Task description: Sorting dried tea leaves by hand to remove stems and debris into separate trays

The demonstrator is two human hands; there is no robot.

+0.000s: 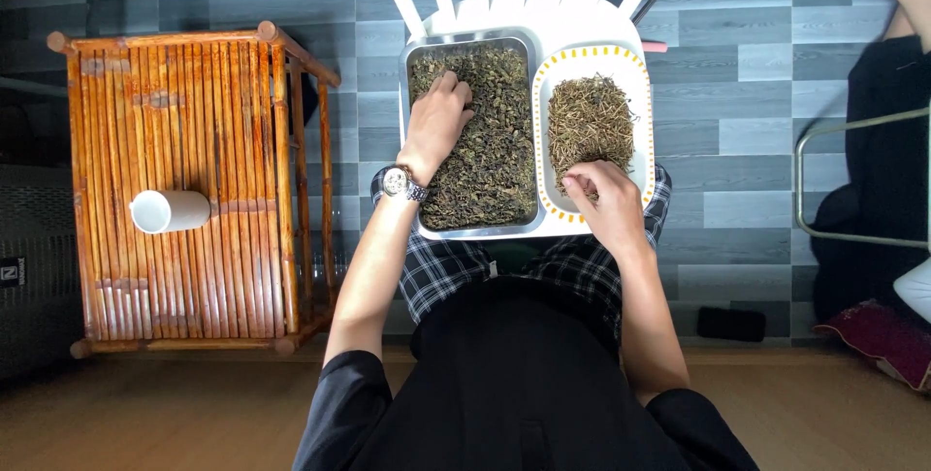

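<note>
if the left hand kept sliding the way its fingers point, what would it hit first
The left hand rests in the dark dried leaves, fingers pointing away from the person. Probably it would push through more leaves, then meet the far rim of the metal tray.

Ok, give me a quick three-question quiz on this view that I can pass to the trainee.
1. True or false: the left hand rests in the metal tray of dark dried leaves.
2. Which does the right hand touch? A) the white cup B) the paler dried stems in the white dish C) the bamboo table
3. Fill in: both containers sit on a white ____.

Key
1. True
2. B
3. chair
</note>
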